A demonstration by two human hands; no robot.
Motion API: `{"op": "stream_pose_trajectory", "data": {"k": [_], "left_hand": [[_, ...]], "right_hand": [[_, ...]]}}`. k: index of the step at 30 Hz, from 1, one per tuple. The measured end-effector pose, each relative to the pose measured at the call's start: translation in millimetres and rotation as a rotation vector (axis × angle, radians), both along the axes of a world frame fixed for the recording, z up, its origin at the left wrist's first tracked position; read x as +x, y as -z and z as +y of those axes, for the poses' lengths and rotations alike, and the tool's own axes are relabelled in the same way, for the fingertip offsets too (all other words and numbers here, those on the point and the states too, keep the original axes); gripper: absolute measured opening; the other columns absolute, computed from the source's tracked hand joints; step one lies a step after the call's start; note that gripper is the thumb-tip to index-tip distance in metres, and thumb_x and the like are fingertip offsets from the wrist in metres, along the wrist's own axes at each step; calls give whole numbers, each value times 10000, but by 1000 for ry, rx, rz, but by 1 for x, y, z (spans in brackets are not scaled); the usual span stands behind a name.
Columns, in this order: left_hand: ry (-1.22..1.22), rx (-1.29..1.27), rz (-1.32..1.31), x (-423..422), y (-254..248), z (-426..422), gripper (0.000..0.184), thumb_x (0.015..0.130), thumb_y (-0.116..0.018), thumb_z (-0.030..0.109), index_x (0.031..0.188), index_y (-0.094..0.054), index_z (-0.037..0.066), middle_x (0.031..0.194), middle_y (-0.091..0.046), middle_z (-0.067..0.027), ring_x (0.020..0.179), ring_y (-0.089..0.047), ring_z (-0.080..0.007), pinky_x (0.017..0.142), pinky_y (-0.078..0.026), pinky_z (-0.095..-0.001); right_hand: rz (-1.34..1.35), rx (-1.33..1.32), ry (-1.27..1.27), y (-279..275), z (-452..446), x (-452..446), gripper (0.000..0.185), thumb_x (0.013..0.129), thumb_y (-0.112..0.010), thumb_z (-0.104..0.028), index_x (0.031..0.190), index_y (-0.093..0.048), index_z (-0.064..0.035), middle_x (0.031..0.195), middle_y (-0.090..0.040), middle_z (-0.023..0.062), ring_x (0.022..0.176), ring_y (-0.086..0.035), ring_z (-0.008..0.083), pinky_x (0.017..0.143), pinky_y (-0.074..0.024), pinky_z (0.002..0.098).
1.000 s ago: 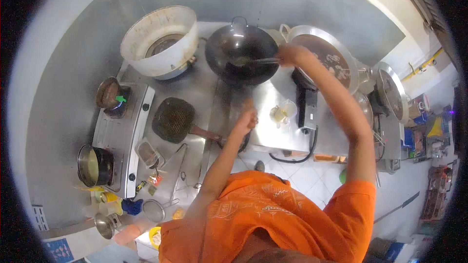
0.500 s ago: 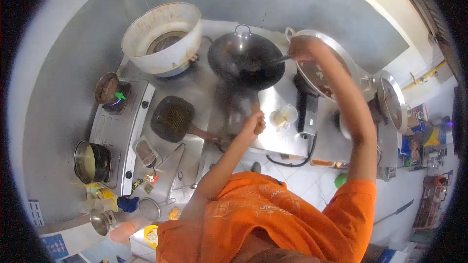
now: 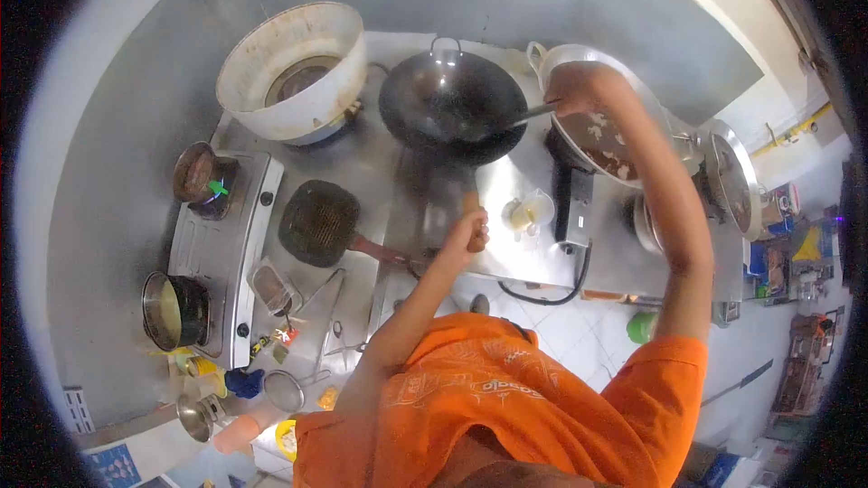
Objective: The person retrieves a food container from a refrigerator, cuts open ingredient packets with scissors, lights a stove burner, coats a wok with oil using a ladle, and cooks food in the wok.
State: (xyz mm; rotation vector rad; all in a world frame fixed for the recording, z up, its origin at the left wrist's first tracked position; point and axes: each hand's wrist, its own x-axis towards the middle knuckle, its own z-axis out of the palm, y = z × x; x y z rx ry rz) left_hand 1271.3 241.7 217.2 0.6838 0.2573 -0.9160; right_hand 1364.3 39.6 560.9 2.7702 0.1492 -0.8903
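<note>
At upper centre, a wok (image 3: 425, 81) was seemingly being stirred, its handle (image 3: 470, 201) clenched in the left hand (image 3: 469, 231), a utensil (image 3: 532, 113) in the right hand (image 3: 583, 88), steady bracing next required.

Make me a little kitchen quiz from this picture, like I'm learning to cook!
1. Which hand grips the wok's wooden handle: A) right or B) left?
2. True or false: the square pan sits inside the wok.
3. Fill in: the cook's shirt is ____.

Key:
1. B, the left hand.
2. False; the square pan lies on the metal counter, apart from the wok.
3. Orange.
</note>
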Motion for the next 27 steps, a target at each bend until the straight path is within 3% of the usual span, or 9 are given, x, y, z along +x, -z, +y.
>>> {"op": "stream_pose_trajectory", "data": {"k": [3,6,10,13,16,17,22,26,27], "left_hand": [[17,13,37,1,-1,1,155,797,-653,179,840,-524,107,681,-511,-8,562,-519,-95,432,-413,-220],[27,-22,79,3,5,-1,197,789,-658,179,918,-533,98,721,-511,-12,567,-516,-96,429,-419,-225],[-46,111,84,3,-15,9,274,779,-661,173,1015,-543,98,792,-509,-12,591,-521,-110,445,-433,-225],[-59,123,49,4,-12,12,308,777,-656,163,1056,-540,101,814,-506,-8,604,-525,-120,461,-444,-226],[-45,140,39,4,-11,13,308,776,-647,153,1058,-538,101,809,-506,-13,605,-523,-127,480,-457,-240],[-37,160,35,5,-11,12,311,774,-645,150,1061,-536,101,811,-505,-16,604,-521,-128,484,-460,-246],[6,153,14,7,-14,18,323,766,-649,157,1062,-534,103,800,-503,-16,590,-506,-130,497,-467,-261],[-25,212,3,3,-26,17,295,771,-647,174,1036,-539,102,763,-505,-13,573,-503,-129,481,-459,-257],[-17,223,-5,3,-26,15,285,773,-645,178,1027,-541,102,749,-507,-13,569,-504,-129,477,-458,-257]], "right_hand": [[7,14,-9,-4,-2,-3,200,748,-602,-145,896,-683,-38,846,-675,147,725,-656,273,648,-525,394],[-233,178,-77,68,-10,5,214,760,-587,-179,896,-685,-47,875,-674,167,802,-666,313,695,-526,422],[-214,60,-15,57,-14,7,263,748,-583,-216,937,-694,-71,959,-671,171,869,-652,340,757,-520,440],[-90,-34,-182,9,-8,-14,277,736,-604,-225,955,-698,-82,945,-673,172,902,-647,338,765,-520,433],[-156,110,-128,45,-27,-5,297,738,-616,-240,984,-694,-94,993,-656,174,918,-643,337,770,-518,437],[-288,228,-108,57,-22,-16,343,786,-605,-157,1124,-663,-160,874,-670,132,740,-653,289,658,-516,396],[-182,494,375,81,16,-50,407,783,-601,-95,1180,-647,-174,808,-663,159,675,-662,239,531,-517,346],[-9,197,108,38,5,-60,369,790,-580,-99,1147,-661,-139,801,-665,157,652,-664,235,511,-523,356],[-195,195,-224,69,-28,-54,332,786,-550,-99,1098,-663,-88,813,-665,173,667,-662,275,558,-536,402]]}}
